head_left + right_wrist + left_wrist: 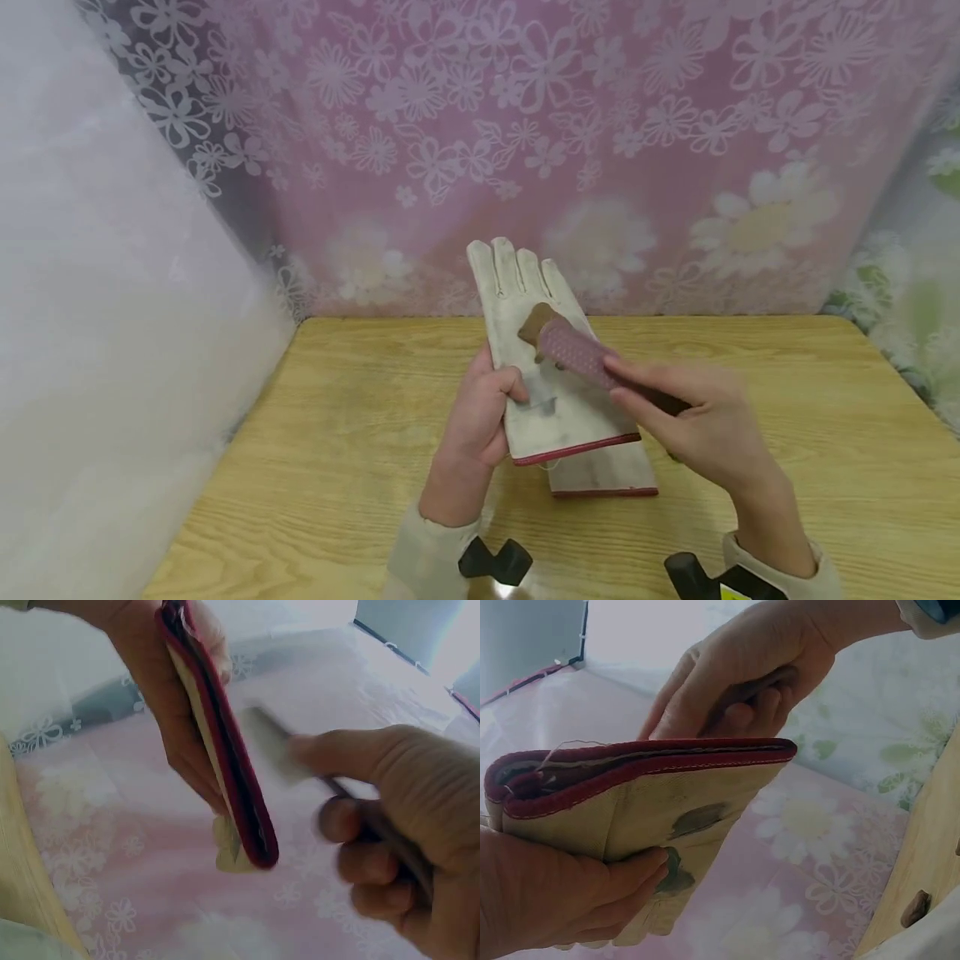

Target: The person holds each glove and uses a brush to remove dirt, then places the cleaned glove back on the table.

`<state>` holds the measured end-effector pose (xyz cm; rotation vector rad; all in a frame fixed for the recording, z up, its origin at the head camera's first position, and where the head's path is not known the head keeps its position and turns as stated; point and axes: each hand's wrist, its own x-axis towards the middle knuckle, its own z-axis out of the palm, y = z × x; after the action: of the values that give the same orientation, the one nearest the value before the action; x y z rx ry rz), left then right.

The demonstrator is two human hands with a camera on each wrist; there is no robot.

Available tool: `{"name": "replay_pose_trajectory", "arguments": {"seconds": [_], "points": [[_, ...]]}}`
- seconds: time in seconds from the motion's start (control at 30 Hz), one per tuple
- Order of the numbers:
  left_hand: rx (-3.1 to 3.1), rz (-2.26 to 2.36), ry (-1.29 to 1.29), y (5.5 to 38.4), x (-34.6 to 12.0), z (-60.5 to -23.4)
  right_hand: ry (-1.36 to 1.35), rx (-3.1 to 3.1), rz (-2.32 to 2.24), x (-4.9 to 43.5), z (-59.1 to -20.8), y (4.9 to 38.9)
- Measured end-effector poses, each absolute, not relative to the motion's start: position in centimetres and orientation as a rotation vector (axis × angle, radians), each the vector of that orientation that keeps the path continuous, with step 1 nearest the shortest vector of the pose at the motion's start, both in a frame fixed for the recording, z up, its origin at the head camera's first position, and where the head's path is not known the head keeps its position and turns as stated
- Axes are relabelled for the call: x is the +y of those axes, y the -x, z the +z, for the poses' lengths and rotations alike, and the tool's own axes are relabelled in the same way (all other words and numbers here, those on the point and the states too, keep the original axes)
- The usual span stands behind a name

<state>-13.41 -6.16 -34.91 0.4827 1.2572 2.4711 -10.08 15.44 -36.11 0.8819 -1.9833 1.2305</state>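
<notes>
An off-white work glove (573, 417) with a red-edged cuff is held up, fingers pointing away. My left hand (483, 408) grips its left side, thumb on the upper face and fingers underneath. Grey smudges (697, 819) mark the underside in the left wrist view. My right hand (708, 417) grips the dark handle of what looks like a brush (573, 354), with a mauve dotted back, above the glove's palm area. In the right wrist view its pale underside is blurred and apart from the glove. A brown patch (538, 323) shows at its far end; whether it is on the glove is unclear.
Another off-white cuff with red edging (603, 468) lies on the wooden table (360, 433), partly hidden under the held glove. A pink flowered curtain (480, 167) hangs behind the table, and a white sheet (135, 292) hangs at the left.
</notes>
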Motion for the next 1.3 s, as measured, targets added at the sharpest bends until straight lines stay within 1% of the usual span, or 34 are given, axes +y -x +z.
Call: {"name": "replay_pose_trajectory", "arguments": {"seconds": [0.13,0.23,0.37,0.47,0.6,0.73,0.83,0.97,1.1,1.2,1.3], "points": [[1.268,2.468,-0.499,13.5,-6.0,-34.9,-0.885,-2.129,1.056,15.3,-35.8,9.8],[1.295,2.462,-0.486,13.5,-5.9,-35.0,-0.833,-2.013,0.933,15.1,-35.9,10.3],[1.336,2.444,-0.490,13.3,-6.0,-34.9,-0.849,-1.898,1.057,15.2,-35.8,10.2],[1.335,2.436,-0.512,13.3,-6.0,-34.8,-0.877,-2.023,1.164,15.6,-35.5,9.6],[1.331,2.444,-0.497,13.3,-5.8,-34.8,-0.807,-2.162,0.980,16.1,-35.2,9.1],[1.370,2.434,-0.499,13.1,-5.8,-34.9,-0.756,-1.960,1.044,16.6,-35.1,9.1],[1.406,2.428,-0.505,12.9,-5.9,-34.9,-0.834,-1.880,1.188,16.4,-35.1,9.0],[1.385,2.453,-0.530,13.0,-6.0,-35.1,-0.883,-2.129,1.200,15.7,-35.0,8.7],[1.395,2.480,-0.533,13.5,-6.2,-35.2,-0.800,-2.378,1.133,16.1,-34.9,8.5],[1.428,2.491,-0.498,13.8,-6.3,-35.2,-0.728,-2.395,1.139,16.5,-34.8,8.2],[1.421,2.490,-0.504,13.8,-6.1,-35.1,-0.730,-2.329,1.160,16.1,-34.7,8.3]]}}
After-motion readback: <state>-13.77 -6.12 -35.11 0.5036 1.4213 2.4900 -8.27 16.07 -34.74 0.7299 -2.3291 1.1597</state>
